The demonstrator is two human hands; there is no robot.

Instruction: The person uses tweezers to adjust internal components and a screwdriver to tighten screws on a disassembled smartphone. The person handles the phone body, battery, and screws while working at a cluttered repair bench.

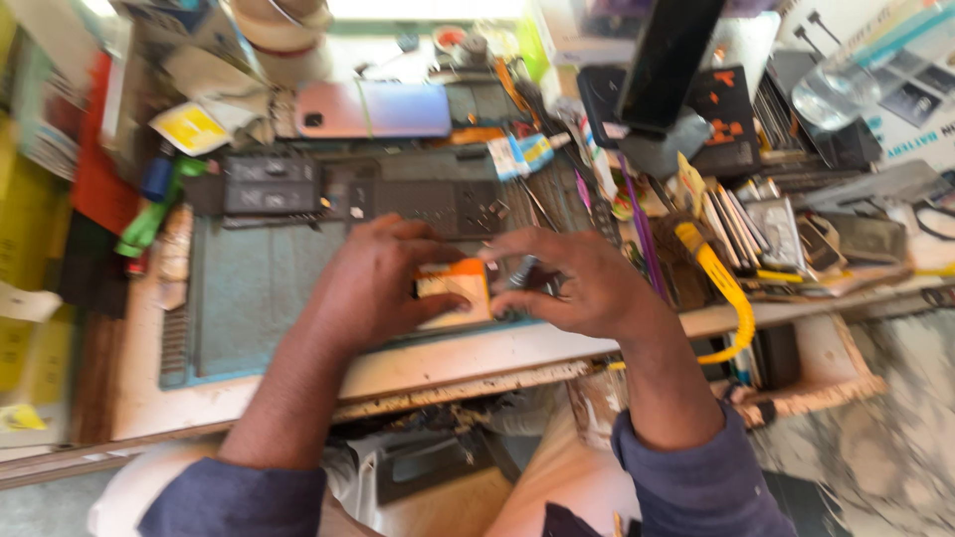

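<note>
Both hands (477,283) curled, fingertips gripping a small orange-topped device (453,291).

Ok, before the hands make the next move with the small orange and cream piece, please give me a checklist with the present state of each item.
1. Left hand grips the orange and cream piece: ok.
2. Right hand touches the piece: cannot tell, blurred.
3. Piece lies over the grey-blue work mat: ok.
4. Mat around the hands free of clutter: ok.
5. Yellow cable apart from the right hand: ok.
6. What the right fingers pinch: cannot tell.
</note>
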